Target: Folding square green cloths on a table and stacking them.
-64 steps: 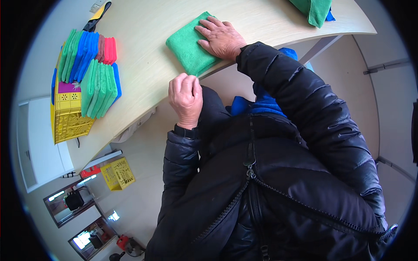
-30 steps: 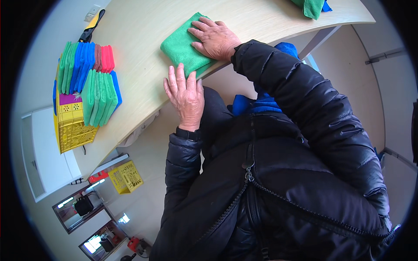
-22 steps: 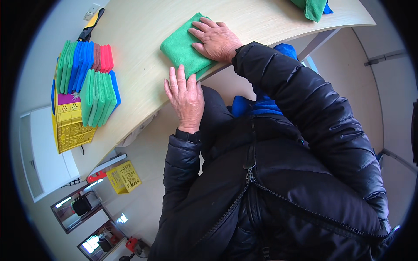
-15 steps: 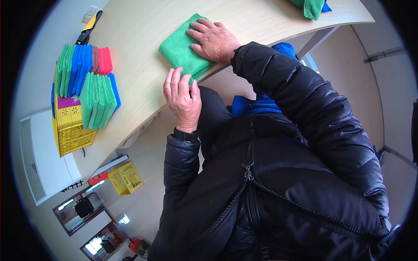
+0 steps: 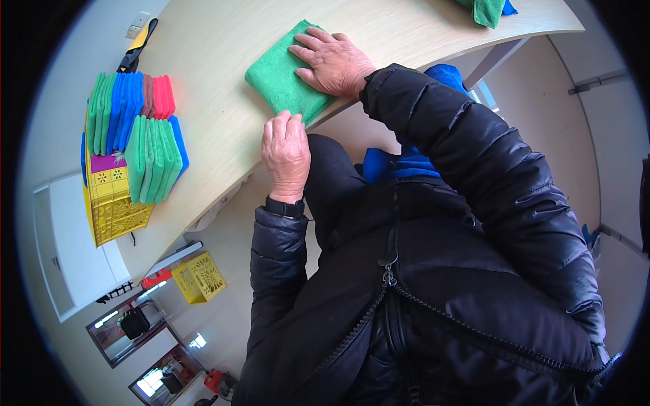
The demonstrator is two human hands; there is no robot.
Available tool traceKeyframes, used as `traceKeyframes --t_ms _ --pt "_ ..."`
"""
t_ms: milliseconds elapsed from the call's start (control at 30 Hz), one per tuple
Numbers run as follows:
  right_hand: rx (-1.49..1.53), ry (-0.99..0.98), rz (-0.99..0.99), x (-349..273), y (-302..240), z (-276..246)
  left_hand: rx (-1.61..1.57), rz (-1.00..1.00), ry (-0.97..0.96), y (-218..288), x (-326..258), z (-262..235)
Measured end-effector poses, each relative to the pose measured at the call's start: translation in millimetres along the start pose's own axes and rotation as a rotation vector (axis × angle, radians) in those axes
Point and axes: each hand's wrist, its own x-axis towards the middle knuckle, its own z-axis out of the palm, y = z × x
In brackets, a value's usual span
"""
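Observation:
A folded green towel (image 5: 283, 74) lies on the light wooden table, close to its near edge. My right hand (image 5: 333, 63) rests flat over the towel's right part, palm down with fingers spread. At the towel's near corner, my left hand (image 5: 285, 149) has its fingers drawn together in a pinch. The fingertips meet the cloth there, though what lies between them is partly covered by the hand.
Folded towels in green (image 5: 154, 160), blue, brown and red stand packed in a yellow basket (image 5: 122, 220) at the table's left. More green cloth (image 5: 486, 11) lies at the far right. Below the table is another yellow basket (image 5: 198, 278).
My left hand's fingers, spread apart before, have closed together at the towel's near corner. My right hand stays on the towel.

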Motion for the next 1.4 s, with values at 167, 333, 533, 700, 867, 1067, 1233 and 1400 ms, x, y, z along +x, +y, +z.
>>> traceKeyframes --t_ms 167,333,533,700,867,1067,1233,1400 --pt "0.004 -0.003 0.000 -1.8 -0.5 0.8 -0.163 -0.106 -0.038 -8.3 -5.9 -7.6" --pt "0.006 -0.012 -0.004 -2.1 -1.4 -1.3 -0.255 -0.325 0.024 -36.3 -1.6 -9.3" --pt "0.011 0.013 -0.002 -0.3 0.5 -2.9 0.048 -0.027 -0.117 -15.1 43.4 18.4" --pt "0.031 0.006 -0.041 1.5 -1.8 -8.9 -0.070 -0.138 -0.188 -20.5 21.9 27.9" --pt "-0.040 0.010 -0.077 7.1 -0.8 -13.5 -0.180 -0.198 -0.188 -31.8 31.8 20.9" --pt "-0.031 -0.069 -0.083 18.9 -19.6 -9.6 0.032 -0.239 -0.342 -47.4 59.5 39.1" --pt "-0.034 -0.091 -0.136 14.3 -9.2 0.0 0.025 -0.294 -0.345 -46.0 51.5 40.3" --pt "-0.007 -0.016 -0.114 12.2 -6.5 1.4 0.003 -0.325 -0.335 -41.2 51.0 37.6"
